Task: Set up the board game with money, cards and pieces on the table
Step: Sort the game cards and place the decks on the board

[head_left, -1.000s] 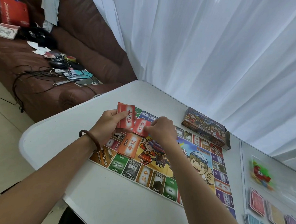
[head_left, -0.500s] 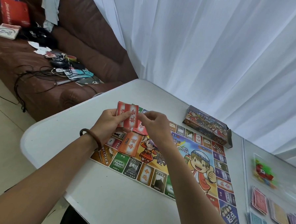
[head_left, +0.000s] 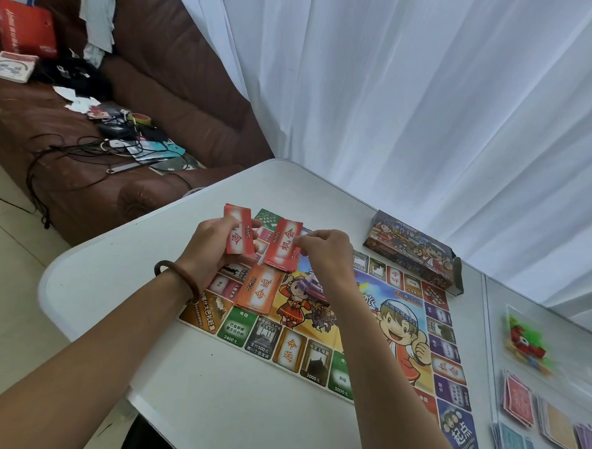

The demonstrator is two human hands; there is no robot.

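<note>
Cluttered sofa point(head_left: 126, 167) stood off the table's point(head_left: 120, 283) left edge. Left hand point(head_left: 207, 247) gripped a red stack point(head_left: 237, 235). Right hand point(head_left: 327, 257) pinched one card point(head_left: 283, 244) over the red pile point(head_left: 283, 267) at the board's point(head_left: 315, 359) far-left corner. Probably best to lower it flat, square the edges, let go without nudging the orange pile point(head_left: 258, 291) just beside. Box point(head_left: 413, 252) sat near the far edge. Pieces bag point(head_left: 525, 342) and money point(head_left: 518, 404) lay by the right edge, blurred.

A home living room: a brown leather sofa point(head_left: 128, 119) strewn with cables at ten o'clock, white curtains point(head_left: 413, 110) at one, tiled floor point(head_left: 0, 277).
</note>
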